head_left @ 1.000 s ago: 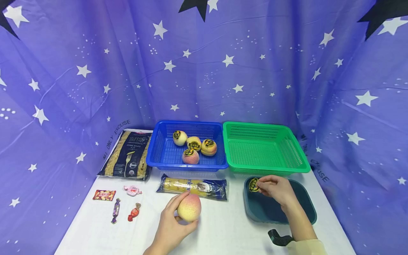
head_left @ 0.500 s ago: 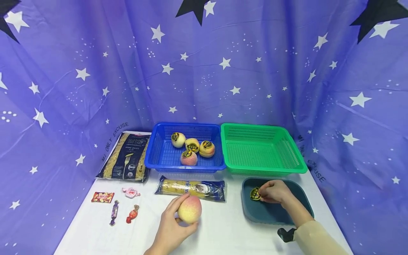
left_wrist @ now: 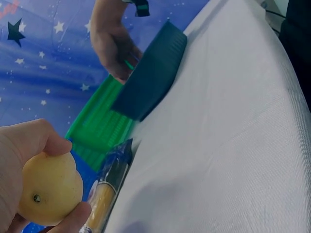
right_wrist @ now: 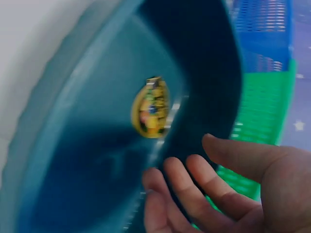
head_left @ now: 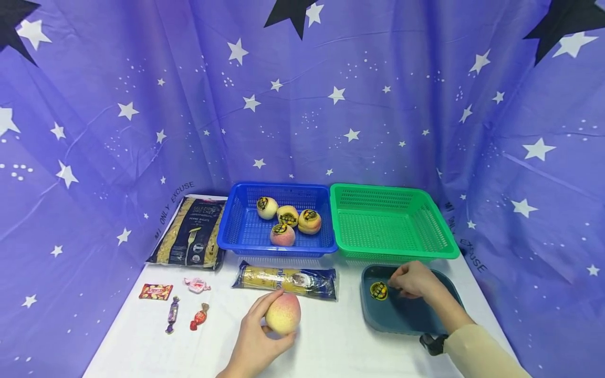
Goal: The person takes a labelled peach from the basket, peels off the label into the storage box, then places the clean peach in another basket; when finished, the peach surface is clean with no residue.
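Note:
My left hand [head_left: 257,336] grips a yellow and pink peach [head_left: 283,314] above the white table, fingers and thumb around its sides. No sticker shows on this peach [left_wrist: 52,189] in the left wrist view. A round black and yellow sticker [head_left: 379,291] lies inside the dark teal tub [head_left: 402,318] at its left part. Over the tub is my right hand [head_left: 416,281], apart from the sticker. Seen from the right wrist, its fingers are loosely bent with nothing between them, and the sticker [right_wrist: 151,109] stays beyond the fingertips.
Several peaches with stickers sit in the blue basket [head_left: 241,231]. A green basket [head_left: 378,228] adjoins it. A spaghetti pack [head_left: 285,280] lies before the blue basket, a penne bag [head_left: 189,231] to its left. Several wrapped candies [head_left: 199,316] lie at the front left.
My right hand lowered the sticker into the teal tub and let it go, then drew slightly right and up. The left hand still holds the peach in nearly the same place.

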Demonstrator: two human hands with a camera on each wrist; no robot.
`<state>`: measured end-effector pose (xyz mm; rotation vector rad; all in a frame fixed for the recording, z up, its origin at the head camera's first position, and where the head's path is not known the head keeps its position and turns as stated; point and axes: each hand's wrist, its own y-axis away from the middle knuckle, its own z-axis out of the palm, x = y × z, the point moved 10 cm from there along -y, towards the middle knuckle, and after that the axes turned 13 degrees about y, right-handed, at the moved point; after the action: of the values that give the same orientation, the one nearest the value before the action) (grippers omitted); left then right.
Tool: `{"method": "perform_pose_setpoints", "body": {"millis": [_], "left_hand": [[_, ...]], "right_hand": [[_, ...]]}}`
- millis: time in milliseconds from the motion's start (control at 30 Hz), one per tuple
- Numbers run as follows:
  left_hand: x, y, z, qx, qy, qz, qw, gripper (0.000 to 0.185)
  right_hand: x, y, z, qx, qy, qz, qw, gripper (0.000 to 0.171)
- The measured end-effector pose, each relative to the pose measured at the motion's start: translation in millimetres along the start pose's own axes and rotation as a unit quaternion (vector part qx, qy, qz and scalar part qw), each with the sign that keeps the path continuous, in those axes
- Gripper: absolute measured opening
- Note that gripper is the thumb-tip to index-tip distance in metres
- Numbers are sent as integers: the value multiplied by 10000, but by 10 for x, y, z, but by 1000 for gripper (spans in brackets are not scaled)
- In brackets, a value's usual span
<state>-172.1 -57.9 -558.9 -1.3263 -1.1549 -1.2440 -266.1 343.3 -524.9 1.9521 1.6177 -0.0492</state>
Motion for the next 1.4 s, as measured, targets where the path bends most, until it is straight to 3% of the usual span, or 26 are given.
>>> {"method": "perform_pose_setpoints", "body": {"millis": [200,367,500,600,700,800,933,1033,1200,1300,1400], "left_hand": [[-7,7,-42,92,0,5,10000,96],[-8,-1,-60,93,-6,27,10000,95],[-24,-2,-85,92,-48,15,9999,95],[-32,0,-82,67,-51,-2,10000,94],[-29,0,-70,48,-46,13,10000,94],[-23,-1,-45,15,-28,46,10000,95],[-13,-3,-2,-51,1,108,9999,95],[-12,-3,23,-86,18,122,9999,95],[3,-11,79,-204,84,98,9997,93],[22,-37,150,-329,164,149,9992,92],[40,-80,252,-480,229,278,9982,90]], "right_hand": [[-115,121,-124,-106,-215,-335,9992,27],[-113,223,-324,43,-488,-653,9967,43],[-31,268,-574,652,-861,-909,9900,51],[116,288,-774,1295,-1311,-926,9785,51],[321,285,-935,1919,-1660,-706,9647,42],[568,251,-1008,2250,-1958,-279,9541,41],[843,164,-997,2126,-2150,117,9531,72],[975,80,-967,1932,-2107,182,9581,94],[1156,-69,-852,1552,-2310,198,9603,102],[1249,-146,-760,1292,-2774,108,9520,102],[1328,-209,-692,1089,-3406,9,9339,103]]}}
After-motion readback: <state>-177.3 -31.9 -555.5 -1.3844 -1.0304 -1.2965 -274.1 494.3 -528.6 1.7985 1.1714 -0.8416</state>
